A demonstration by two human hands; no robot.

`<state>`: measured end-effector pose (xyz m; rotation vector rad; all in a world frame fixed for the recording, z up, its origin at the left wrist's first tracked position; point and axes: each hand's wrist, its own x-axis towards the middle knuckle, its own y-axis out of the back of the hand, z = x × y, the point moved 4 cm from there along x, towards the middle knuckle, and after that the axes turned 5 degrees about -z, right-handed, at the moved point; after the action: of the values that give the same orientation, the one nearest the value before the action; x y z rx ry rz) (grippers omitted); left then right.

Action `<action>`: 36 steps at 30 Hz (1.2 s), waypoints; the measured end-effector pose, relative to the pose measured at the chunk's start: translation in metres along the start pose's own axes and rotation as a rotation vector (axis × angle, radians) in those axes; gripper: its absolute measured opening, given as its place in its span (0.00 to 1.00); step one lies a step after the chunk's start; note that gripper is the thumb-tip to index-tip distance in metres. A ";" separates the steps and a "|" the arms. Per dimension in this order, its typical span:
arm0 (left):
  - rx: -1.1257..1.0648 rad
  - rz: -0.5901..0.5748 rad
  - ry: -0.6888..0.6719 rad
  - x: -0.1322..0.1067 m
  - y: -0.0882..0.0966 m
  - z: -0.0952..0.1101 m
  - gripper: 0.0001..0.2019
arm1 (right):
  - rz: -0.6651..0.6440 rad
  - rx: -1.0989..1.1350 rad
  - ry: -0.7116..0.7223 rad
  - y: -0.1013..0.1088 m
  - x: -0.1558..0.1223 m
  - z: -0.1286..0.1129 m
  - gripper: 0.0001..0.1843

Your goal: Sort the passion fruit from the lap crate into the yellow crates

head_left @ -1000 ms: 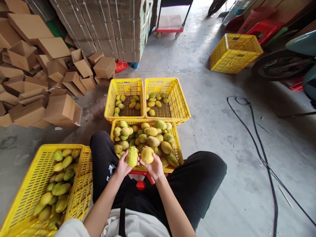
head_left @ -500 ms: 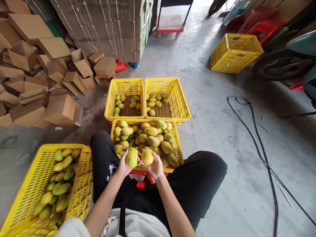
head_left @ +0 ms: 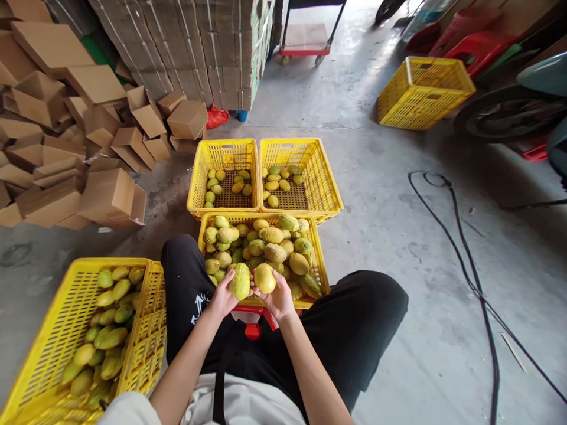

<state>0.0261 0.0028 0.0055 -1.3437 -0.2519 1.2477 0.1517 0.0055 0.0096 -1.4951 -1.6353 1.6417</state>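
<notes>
- Two hands, one fruit each, both held up at the near edge of the middle crate [head_left: 322,254], left of its near right corner.
- Left hand [head_left: 224,295]: fingers clamped on one green-yellow fruit [head_left: 240,281], bumpy, oblong.
- Right hand [head_left: 280,298]: fingers curled round one yellow fruit [head_left: 264,278], rounder, just beside the other.
- Piled fruits [head_left: 272,236] in middle crate, edge to edge; too overlapped to count.
- Two crates past its far edge, side by side: far left crate [head_left: 227,154] and far right crate [head_left: 321,177], roughly ten fruits in each.
- One left crate [head_left: 57,330], fruits heaped along its right edge, count unclear.
- One spare crate [head_left: 423,97] and one cart [head_left: 305,40], well apart.
</notes>
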 end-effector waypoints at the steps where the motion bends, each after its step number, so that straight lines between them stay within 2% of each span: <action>1: 0.009 -0.009 0.006 0.000 0.000 -0.001 0.17 | 0.014 -0.004 0.001 0.001 0.000 0.001 0.16; 10: -0.029 -0.070 0.011 -0.002 -0.005 0.000 0.21 | 0.055 -0.006 0.016 0.004 0.001 0.001 0.14; 17: -0.103 -0.073 -0.028 -0.002 -0.005 0.004 0.27 | 0.041 0.037 0.039 0.003 0.001 -0.003 0.20; 27: -0.027 -0.026 -0.010 -0.003 -0.001 0.004 0.21 | 0.094 -0.040 0.011 0.001 0.000 -0.002 0.17; 36: 0.081 -0.046 -0.025 0.001 0.000 0.001 0.15 | 0.129 -0.143 0.072 0.005 0.001 -0.002 0.14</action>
<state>0.0258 0.0036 0.0052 -1.2469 -0.2461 1.2245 0.1555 0.0063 0.0051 -1.7427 -1.6788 1.5443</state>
